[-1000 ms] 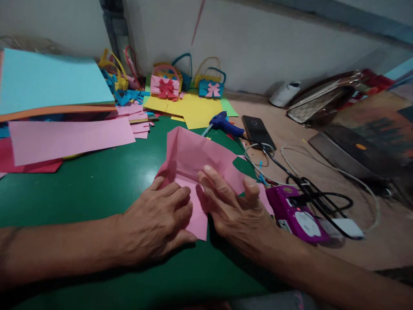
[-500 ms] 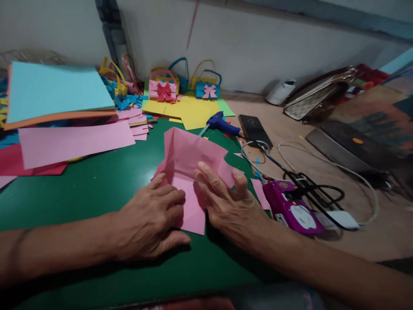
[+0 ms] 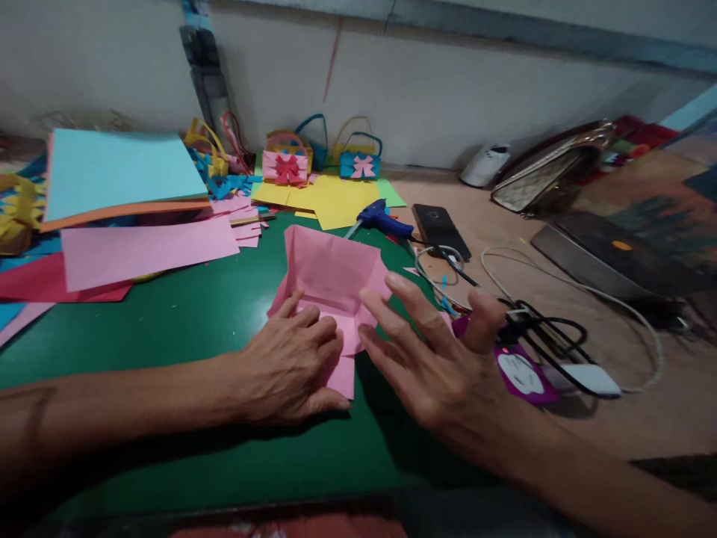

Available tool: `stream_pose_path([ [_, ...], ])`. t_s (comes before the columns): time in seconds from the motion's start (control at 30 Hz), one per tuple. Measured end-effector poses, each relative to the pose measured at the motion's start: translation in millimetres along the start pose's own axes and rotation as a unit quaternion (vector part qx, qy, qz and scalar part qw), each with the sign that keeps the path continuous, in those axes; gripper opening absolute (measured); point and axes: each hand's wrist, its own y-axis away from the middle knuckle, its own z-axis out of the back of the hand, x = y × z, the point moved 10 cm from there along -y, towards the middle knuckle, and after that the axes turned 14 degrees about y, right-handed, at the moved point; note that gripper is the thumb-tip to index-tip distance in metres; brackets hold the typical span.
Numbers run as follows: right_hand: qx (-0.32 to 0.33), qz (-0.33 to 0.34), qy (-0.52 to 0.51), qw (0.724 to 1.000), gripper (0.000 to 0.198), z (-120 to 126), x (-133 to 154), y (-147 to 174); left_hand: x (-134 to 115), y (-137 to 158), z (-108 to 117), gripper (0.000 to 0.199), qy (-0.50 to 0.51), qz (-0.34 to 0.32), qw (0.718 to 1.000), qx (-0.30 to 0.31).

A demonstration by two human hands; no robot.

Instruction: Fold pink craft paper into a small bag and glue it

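Note:
A pink sheet of paper (image 3: pixel 339 265), creased and partly folded up like a small box, lies on the green table top (image 3: pixel 213 321). Its back panel stands tilted upward, and a flat flap (image 3: pixel 343 377) points toward me. My left hand (image 3: pixel 294 359) rests palm-down on the paper's left part, index finger along the inner crease, thumb apart near the flap's front edge. Over the right side, my right hand (image 3: pixel 437 344) is spread with nothing gripped; its fingertips are at the paper's right edge, and whether they touch it I cannot tell.
Behind the paper lie a blue glue gun (image 3: pixel 384 218) and a black phone (image 3: pixel 441 230). Small paper handbags (image 3: pixel 285 166) stand by the wall. Coloured sheets (image 3: pixel 126 168) are stacked at left. A purple power socket (image 3: pixel 523 373) with tangled cables sits at right.
My right hand has lifted off the paper and moved right, its fingers spreading. My left hand has shifted slightly right and stays on the paper. The view has tilted a little.

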Motion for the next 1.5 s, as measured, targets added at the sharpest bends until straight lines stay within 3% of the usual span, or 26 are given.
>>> stream_pose_path([
  [0.13, -0.020, -0.012, -0.057, 0.998, 0.031, 4, 14, 17, 1, -2, 0, 0.061, 0.000, 0.005, 1.000, 0.003],
  [0.27, 0.008, 0.010, -0.106, 0.994, 0.033, -13, 29, 17, 0, -3, -1, 0.061, 0.001, 0.005, 1.000, 0.009],
  [0.4, 0.053, 0.004, -0.150, 0.987, 0.034, -30, 28, 14, 2, -6, -2, 0.064, 0.002, 0.006, 1.000, 0.015],
  [0.6, 0.057, 0.000, -0.210, 0.976, 0.034, -32, 23, 15, 6, -12, 3, 0.069, 0.030, 0.007, 0.999, 0.010],
  [0.97, 0.053, 0.000, -0.206, 0.977, 0.037, -31, 26, 16, 7, -14, 3, 0.070, 0.039, 0.038, 0.999, 0.009],
  [1.5, 0.050, -0.005, -0.210, 0.976, 0.034, -30, 26, 17, 3, -17, 0, 0.069, -0.002, 0.019, 1.000, 0.005],
])
